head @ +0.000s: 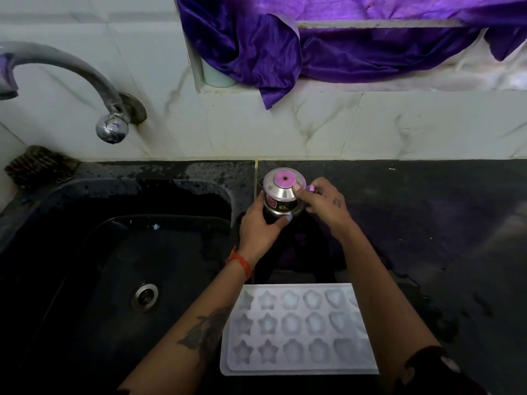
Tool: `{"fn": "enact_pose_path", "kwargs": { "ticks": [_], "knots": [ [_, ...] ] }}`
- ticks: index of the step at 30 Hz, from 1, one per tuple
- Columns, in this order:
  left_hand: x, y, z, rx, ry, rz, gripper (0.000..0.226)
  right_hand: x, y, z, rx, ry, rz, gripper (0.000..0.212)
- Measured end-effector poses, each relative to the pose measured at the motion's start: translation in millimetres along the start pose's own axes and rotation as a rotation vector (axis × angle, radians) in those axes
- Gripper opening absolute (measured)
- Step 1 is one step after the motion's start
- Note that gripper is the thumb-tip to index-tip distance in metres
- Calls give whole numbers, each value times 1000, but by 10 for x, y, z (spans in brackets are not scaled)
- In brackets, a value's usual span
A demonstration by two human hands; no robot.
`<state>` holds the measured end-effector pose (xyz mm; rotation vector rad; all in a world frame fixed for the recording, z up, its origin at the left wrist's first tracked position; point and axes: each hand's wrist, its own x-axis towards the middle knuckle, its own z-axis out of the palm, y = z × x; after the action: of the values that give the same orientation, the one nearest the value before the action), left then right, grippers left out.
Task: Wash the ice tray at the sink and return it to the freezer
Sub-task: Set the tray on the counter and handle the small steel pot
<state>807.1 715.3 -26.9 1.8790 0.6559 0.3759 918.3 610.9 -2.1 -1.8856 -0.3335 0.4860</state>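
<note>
Both hands on a small metal container, ice tray waiting on the bench.

The ice tray (296, 329) lies flat on the dark bench (427, 223) just right of the sink (114, 252), its moulds up, not yet under the tap (71, 78). Behind the tray, the left hand (261, 229) wraps round the body of the metal container (282, 196), probably to steady it, while the right hand (322, 203) pinches something small at its pink-topped lid. Most likely it holds dish soap for the wash, though its contents are hidden.
</note>
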Motion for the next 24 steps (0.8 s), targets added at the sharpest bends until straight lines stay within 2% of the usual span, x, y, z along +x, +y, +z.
{"fn": "enact_pose_path", "kwargs": {
  "ticks": [2,7,11,17,24],
  "knots": [
    [6,11,21,-32,9,0,82,1,-10,-31,25,-30,17,37],
    [-53,117,23,-65,22,1,71,-164,-3,-47,10,20,16,43],
    [-212,154,-24,-71,39,8,73,-316,-17,-66,30,49,23,47],
    [-591,225,-139,-136,104,48,54,-691,-163,-147,-15,58,-63,50],
    [-1178,353,-240,-197,179,54,54,-1226,-318,-214,-31,18,-124,46]
  ]
}}
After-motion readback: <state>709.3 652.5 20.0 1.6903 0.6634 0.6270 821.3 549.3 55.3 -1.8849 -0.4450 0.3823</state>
